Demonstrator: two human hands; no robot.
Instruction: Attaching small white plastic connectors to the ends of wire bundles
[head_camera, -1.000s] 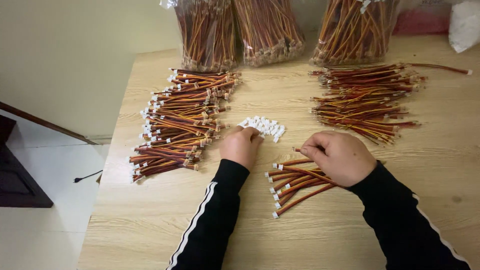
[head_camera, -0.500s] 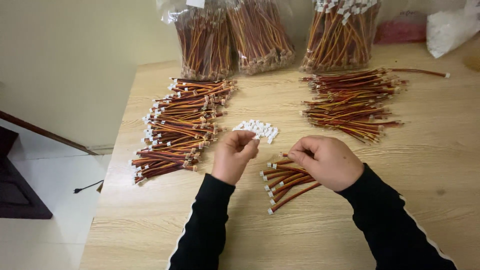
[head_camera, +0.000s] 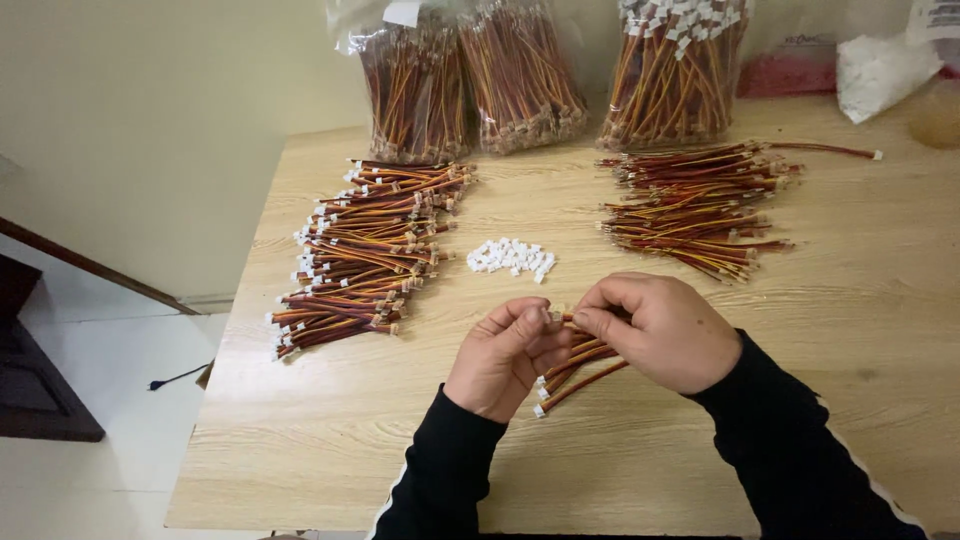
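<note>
Head view, single frame. Left hand (head_camera: 505, 358) and right hand (head_camera: 662, 330) are raised together just above the wooden table (head_camera: 640, 450), fingertips meeting. Between them sits a small white connector (head_camera: 556, 315), pinched at the thumb and forefinger tips of both hands; which hand bears it cannot be told. Right hand is also closed on a short wire (head_camera: 582, 322) leading into that connector. A small bundle of red, yellow and brown wires (head_camera: 575, 375) lies below and between the hands, partly covered by them. Loose white connectors (head_camera: 512, 257) form a pile just beyond the fingertips. Larger wire piles lie left (head_camera: 365, 255) and right (head_camera: 695, 205).
</note>
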